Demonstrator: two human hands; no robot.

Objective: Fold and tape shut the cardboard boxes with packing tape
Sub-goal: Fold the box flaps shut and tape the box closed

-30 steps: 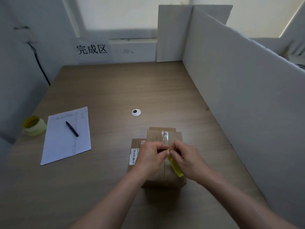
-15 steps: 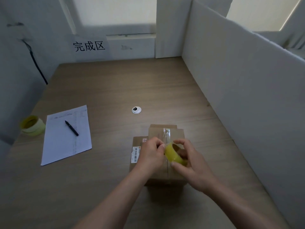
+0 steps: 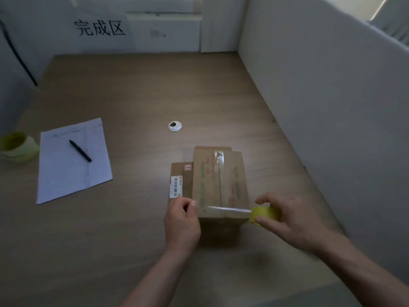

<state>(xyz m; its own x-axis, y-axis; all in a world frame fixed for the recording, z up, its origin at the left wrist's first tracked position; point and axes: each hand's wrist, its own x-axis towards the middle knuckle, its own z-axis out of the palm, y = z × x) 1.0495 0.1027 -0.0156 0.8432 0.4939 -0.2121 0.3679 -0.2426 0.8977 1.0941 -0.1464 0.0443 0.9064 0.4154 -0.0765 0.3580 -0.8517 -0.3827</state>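
your left hand (image 3: 182,220) has its fingers (image 3: 192,204) curled, pinching the free end of a clear tape strip (image 3: 223,208) at the left near corner of the cardboard box (image 3: 219,185). your right hand (image 3: 287,218) grips the yellow tape roll (image 3: 263,214) just off the box's right near corner, fingers wrapped over it and thumb under. the strip runs taut between the two hands, crossing the near edge of the box top; whether it touches the cardboard you cannot tell. the box sits on the wooden surface (image 3: 132,96) right in front of you, flaps folded down, with a band of tape already along its centre seam. a flat cardboard piece with a barcode label (image 3: 176,187) lies against the box's left side. off to the left lie a paper sheet (image 3: 73,160) with a pen (image 3: 80,150) on it and a second tape roll (image 3: 18,147) beside it.
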